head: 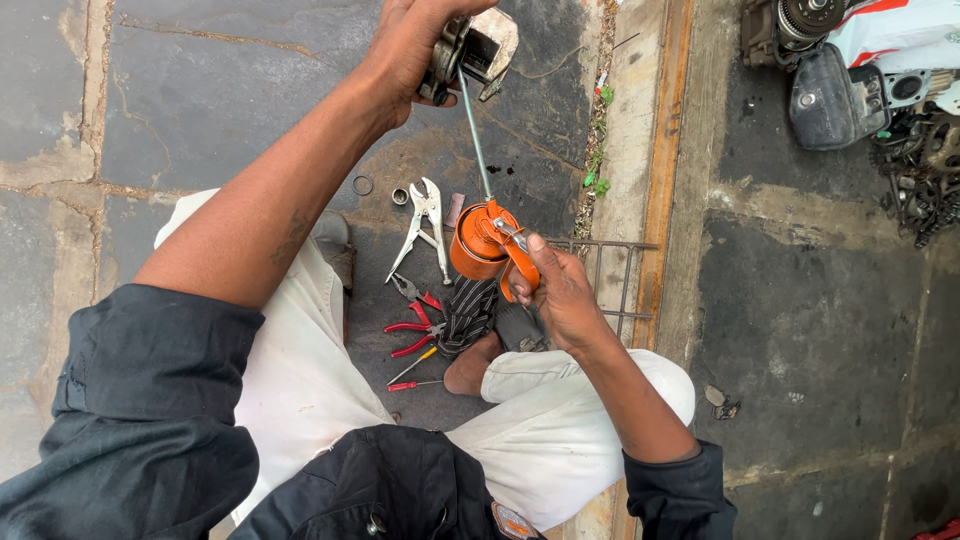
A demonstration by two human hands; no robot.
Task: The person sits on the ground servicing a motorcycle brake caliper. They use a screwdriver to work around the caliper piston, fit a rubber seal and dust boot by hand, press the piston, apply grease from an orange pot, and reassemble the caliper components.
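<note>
My left hand is raised at the top of the view, shut on a small grimy metal part. My right hand grips the lever handle of an orange oil can. The can's long thin metal spout runs up from the can and its tip meets the metal part. I am seated on dark paving with knees apart, in white trousers and a dark jacket.
On the ground between my legs lie silver locking pliers, red-handled pliers, a red screwdriver, two small rings and a striped rag. A metal grate lies beside my right hand. Engine parts sit at top right.
</note>
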